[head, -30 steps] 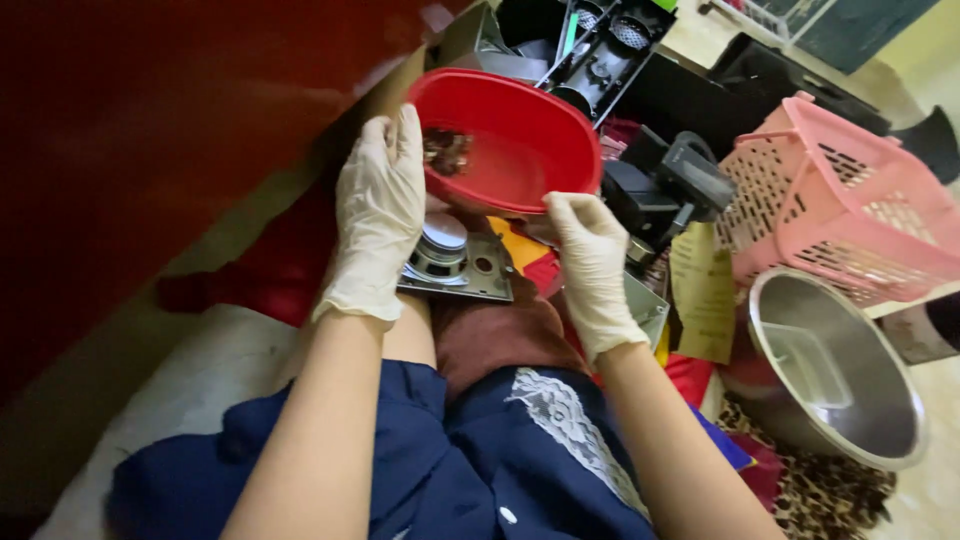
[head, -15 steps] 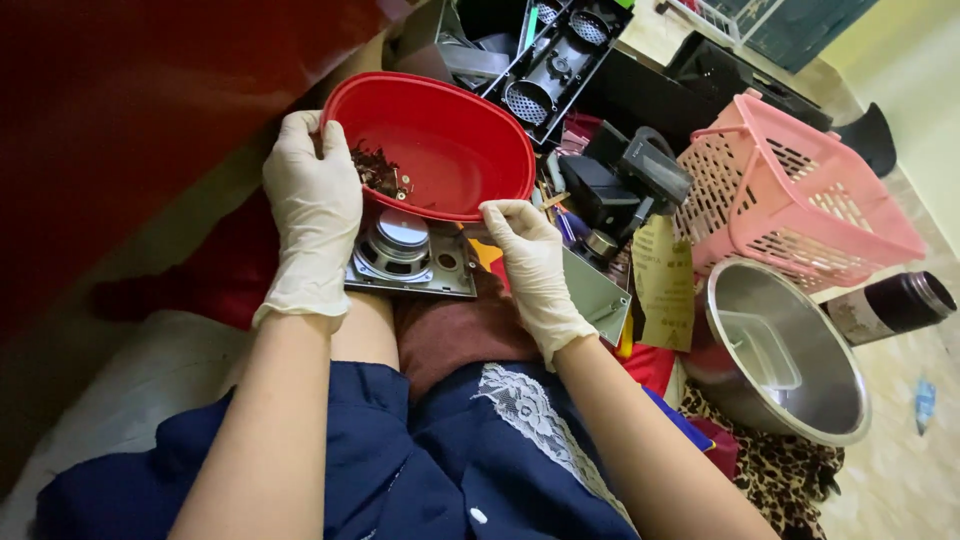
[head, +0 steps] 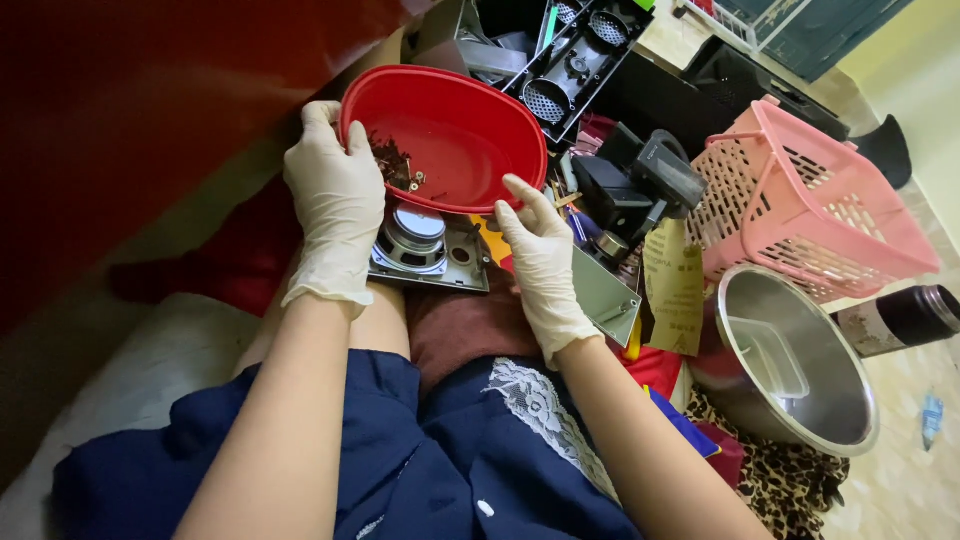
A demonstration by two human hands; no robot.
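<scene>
Now | both hands [head: 335,205] grip red bowl [head: 470,125] rim | screws [head: 398,165] inside

Left hand [head: 335,215] covers the near-left rim of the red bowl [head: 470,140]; its fingertips curl over the edge and sit out of sight. Small dark bits [head: 395,165] in the bowl just beside that grip: too small to tell what they are. Speaker unit [head: 415,240] lies under the bowl, far part hidden by it. Right hand [head: 545,265] hides the bowl's near-right underside; palm contact cannot be seen. Well right of that grip, dark cylinder [head: 900,320] is cut by the frame edge.
</scene>
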